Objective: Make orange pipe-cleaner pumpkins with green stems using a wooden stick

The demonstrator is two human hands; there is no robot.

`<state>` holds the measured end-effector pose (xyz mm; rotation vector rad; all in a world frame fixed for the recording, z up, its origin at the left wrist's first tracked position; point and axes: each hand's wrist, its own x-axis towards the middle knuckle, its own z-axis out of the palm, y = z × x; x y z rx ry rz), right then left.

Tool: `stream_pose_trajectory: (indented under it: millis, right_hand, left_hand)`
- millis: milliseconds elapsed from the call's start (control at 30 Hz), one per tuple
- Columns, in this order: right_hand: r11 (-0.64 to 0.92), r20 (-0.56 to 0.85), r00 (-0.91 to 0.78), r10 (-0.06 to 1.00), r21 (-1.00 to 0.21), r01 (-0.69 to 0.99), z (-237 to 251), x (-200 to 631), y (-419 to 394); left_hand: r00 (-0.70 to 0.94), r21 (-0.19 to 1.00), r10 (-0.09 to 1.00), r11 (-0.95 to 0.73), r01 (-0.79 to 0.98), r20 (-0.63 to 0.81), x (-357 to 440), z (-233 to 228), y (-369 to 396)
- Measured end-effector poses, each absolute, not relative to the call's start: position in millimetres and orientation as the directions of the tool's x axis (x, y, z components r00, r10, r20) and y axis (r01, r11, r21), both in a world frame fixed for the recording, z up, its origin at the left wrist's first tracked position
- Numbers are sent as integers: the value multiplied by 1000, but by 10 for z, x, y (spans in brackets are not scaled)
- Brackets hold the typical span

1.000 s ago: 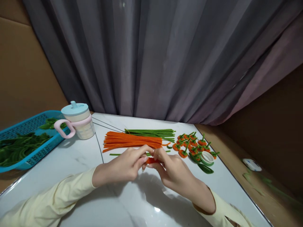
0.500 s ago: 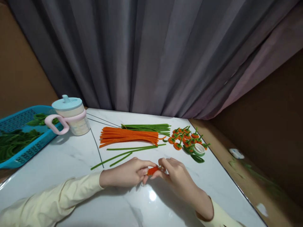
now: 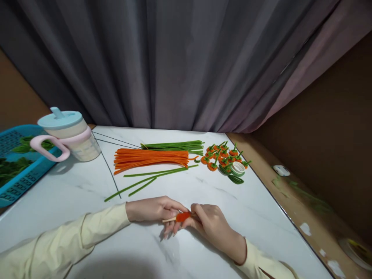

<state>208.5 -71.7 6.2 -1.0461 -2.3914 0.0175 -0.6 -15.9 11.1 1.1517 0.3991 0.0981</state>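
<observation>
Between my hands is a thin wooden stick (image 3: 167, 220) with an orange pipe cleaner (image 3: 183, 217) wound closely around it. My left hand (image 3: 158, 210) holds the wound part loosely, its forefinger along the top and its lower fingers spread beneath. The stick's bare end pokes out toward that palm. My right hand (image 3: 213, 224) pinches the other end between thumb and bent fingers, which hide that end. Beyond my hands lie a bundle of orange pipe cleaners (image 3: 151, 159), a green bundle (image 3: 174, 146) behind it, and a few loose green stems (image 3: 130, 188).
Several small orange-and-green pipe-cleaner persimmons (image 3: 212, 166) sit at the right, beside a roll of tape (image 3: 237, 167) and green leaf loops (image 3: 235, 179). A lidded cup (image 3: 84, 145) and a blue basket (image 3: 26, 178) of greenery stand left. A grey curtain (image 3: 174, 69) hangs behind.
My left fingers have loosened and spread, so the stick's bare end now shows. The view has shifted, with the table things appearing a little farther left and higher.
</observation>
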Motion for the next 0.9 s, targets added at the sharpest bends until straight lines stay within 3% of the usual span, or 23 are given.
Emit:
stream_pose_trajectory:
  millis: [167,900]
  right_hand:
    - [714,504,-550,666,-217,666,57,2067,-723]
    - [730,535,-549,643,-210,650,59,2041,-685]
  left_hand:
    - [934,841,222,526,127,-280,-7,53,-132]
    - [833,831,369,528,177,-412,93,171,-215]
